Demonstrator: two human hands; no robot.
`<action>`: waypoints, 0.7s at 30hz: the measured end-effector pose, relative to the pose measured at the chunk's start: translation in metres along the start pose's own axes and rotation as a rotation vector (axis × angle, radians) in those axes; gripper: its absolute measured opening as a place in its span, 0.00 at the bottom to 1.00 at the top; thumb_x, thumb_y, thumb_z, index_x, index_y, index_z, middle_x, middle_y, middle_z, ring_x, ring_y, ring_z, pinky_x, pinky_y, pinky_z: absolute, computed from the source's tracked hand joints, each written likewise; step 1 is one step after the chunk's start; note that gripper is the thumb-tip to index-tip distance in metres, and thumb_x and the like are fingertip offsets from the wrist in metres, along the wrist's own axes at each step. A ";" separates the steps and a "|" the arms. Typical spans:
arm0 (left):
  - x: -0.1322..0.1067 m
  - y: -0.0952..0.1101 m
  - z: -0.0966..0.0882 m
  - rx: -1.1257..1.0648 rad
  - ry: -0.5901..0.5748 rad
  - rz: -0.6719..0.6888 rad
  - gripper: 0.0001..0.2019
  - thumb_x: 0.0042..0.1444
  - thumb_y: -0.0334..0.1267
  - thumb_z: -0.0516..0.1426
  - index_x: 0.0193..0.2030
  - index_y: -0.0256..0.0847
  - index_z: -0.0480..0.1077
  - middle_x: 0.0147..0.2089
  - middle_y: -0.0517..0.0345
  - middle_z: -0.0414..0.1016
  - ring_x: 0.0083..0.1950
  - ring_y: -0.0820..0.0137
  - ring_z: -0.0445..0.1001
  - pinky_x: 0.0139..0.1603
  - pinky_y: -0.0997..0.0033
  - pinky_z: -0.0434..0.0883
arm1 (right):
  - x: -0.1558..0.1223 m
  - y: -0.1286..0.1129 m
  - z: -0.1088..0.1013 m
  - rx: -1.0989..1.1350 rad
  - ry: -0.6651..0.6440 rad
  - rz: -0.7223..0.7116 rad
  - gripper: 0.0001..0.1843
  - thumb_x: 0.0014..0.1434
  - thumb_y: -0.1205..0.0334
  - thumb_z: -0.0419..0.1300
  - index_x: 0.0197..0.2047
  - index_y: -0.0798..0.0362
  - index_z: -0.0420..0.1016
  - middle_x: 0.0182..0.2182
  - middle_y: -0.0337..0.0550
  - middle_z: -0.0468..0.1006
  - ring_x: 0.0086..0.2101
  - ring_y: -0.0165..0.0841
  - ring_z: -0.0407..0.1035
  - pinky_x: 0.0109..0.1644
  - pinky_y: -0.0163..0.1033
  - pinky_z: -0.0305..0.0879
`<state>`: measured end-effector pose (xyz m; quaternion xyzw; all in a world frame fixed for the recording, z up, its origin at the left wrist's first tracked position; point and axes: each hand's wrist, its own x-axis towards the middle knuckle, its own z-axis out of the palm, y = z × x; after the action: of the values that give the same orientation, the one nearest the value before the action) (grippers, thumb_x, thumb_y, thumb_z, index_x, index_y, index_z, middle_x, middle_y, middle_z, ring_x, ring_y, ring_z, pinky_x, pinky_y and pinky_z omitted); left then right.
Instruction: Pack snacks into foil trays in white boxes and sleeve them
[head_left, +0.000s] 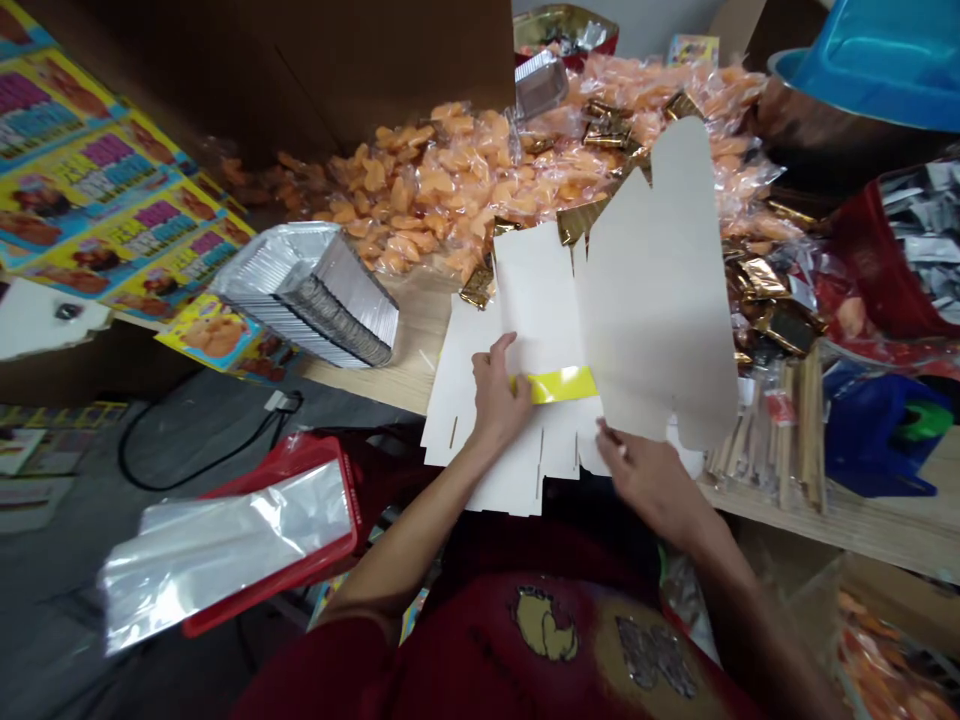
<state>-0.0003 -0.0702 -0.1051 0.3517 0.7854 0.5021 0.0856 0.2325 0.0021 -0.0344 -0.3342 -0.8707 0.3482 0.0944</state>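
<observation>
A partly folded cardboard box [652, 290], white on the inside, stands over a pile of flat white box blanks [491, 490] at the table's front edge. Its large panel rises on the right, and a glossy yellow strip [562, 385] shows along its near fold. My left hand [499, 400] grips the box at the left end of that strip, fingers curled over the cardboard. At the near right corner, my right hand [641, 475] pinches the box's edge; part of its fingers is hidden.
Wrapped orange pieces [450, 175] heap up behind, with gold packets [765, 280] among them. Stacked foil trays [315, 290] stand left, near printed boxes [127, 190]. A red tray [349, 500] holds clear bags. Wooden sticks [806, 430] and a blue tape dispenser [874, 435] lie right.
</observation>
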 end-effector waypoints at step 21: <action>-0.036 0.062 -0.029 -0.789 -0.148 -0.285 0.22 0.53 0.47 0.73 0.44 0.40 0.69 0.38 0.62 0.74 0.38 0.75 0.74 0.43 0.76 0.73 | 0.070 -0.043 0.036 0.036 0.096 -0.452 0.22 0.64 0.76 0.53 0.55 0.49 0.77 0.50 0.48 0.78 0.49 0.41 0.71 0.52 0.45 0.71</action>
<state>0.0408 -0.0985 -0.0463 0.2149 0.5655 0.7209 0.3382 0.1427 0.0052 -0.0375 -0.1453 -0.9116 0.3172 0.2174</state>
